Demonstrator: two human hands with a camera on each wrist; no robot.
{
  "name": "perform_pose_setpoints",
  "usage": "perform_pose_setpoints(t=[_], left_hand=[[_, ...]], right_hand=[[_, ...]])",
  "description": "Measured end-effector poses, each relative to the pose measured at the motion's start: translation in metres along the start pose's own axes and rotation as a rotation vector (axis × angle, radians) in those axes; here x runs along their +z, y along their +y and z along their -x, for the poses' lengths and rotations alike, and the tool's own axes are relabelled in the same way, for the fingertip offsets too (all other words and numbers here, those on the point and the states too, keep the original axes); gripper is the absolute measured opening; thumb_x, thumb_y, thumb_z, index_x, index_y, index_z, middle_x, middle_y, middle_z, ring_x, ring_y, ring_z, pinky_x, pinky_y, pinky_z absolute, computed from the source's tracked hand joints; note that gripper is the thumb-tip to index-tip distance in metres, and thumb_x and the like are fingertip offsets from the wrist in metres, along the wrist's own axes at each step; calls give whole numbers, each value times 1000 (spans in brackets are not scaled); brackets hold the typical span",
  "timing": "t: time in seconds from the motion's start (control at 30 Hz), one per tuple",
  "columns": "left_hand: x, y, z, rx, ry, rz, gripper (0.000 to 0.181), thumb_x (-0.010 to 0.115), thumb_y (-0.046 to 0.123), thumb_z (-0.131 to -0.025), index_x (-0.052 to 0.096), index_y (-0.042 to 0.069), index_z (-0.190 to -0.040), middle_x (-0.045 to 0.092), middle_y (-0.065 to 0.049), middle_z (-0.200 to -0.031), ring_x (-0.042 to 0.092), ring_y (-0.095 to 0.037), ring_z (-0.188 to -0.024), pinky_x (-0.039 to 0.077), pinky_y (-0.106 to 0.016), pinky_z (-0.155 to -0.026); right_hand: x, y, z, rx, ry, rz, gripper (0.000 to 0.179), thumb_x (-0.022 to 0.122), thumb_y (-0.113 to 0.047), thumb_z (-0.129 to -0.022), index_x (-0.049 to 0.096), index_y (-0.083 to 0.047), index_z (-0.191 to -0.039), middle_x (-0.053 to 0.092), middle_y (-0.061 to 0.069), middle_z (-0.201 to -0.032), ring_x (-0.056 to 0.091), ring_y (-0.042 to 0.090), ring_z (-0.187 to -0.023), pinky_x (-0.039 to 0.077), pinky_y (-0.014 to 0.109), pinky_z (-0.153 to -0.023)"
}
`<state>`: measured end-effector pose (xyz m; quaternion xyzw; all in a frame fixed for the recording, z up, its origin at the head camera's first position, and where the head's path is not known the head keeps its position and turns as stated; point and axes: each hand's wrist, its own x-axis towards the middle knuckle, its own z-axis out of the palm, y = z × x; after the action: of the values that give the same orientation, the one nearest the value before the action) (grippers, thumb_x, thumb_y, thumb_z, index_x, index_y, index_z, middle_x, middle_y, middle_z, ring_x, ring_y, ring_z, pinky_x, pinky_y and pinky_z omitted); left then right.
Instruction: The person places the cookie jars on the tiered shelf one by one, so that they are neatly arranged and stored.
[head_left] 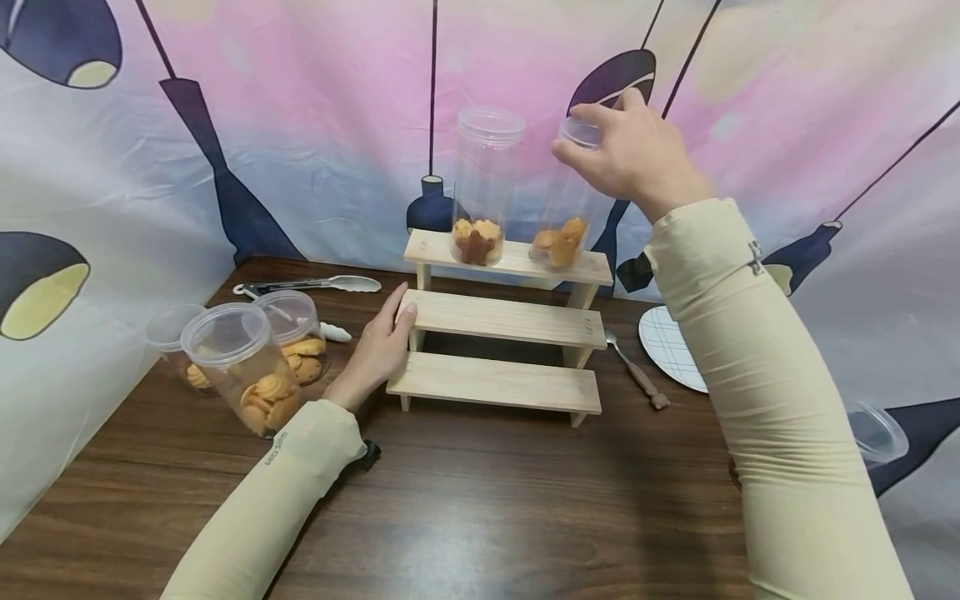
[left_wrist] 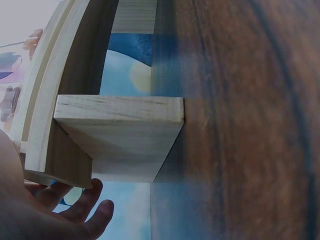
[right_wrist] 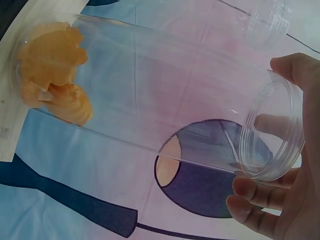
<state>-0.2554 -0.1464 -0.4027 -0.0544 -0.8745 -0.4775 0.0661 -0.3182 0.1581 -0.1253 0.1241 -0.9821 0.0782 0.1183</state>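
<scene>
A three-tier wooden display stand (head_left: pixel 501 321) stands on the table. My left hand (head_left: pixel 375 350) holds the left end of its middle tier, thumb at the front corner; the lower fingers (left_wrist: pixel 82 207) hang loosely beside the board in the left wrist view. Up on the top tier, my right hand (head_left: pixel 637 154) grips the rim of a tall clear jar (right_wrist: pixel 165 95) from above, thumb and fingers on opposite sides. Orange-brown cookies (right_wrist: pixel 55 70) lie at that jar's bottom. Left of it on the same tier is another tall jar (head_left: pixel 487 171) with light and dark cookies (head_left: pixel 477 242).
Left on the table are several cookie jars (head_left: pixel 231 346) and black-and-white tongs (head_left: pixel 322 284). A spoon or fork with a brown handle (head_left: pixel 641 382) lies right of the stand, near a white lined plate (head_left: pixel 670 346). Another clear container (head_left: pixel 877 433) is partly hidden behind the right sleeve.
</scene>
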Motion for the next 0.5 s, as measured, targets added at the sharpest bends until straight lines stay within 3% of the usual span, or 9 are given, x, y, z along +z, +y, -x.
perform_pose_setpoints(t=[0.5], left_hand=[[3, 4, 1, 1, -2, -2, 64, 29, 58, -104, 20, 30, -161, 33, -13, -160, 33, -39, -144, 27, -58, -115]], right_hand=[[3, 1, 0, -16, -22, -2, 75, 38, -71, -92, 35, -33, -156, 26, 23, -156, 44, 46, -130, 37, 61, -104]])
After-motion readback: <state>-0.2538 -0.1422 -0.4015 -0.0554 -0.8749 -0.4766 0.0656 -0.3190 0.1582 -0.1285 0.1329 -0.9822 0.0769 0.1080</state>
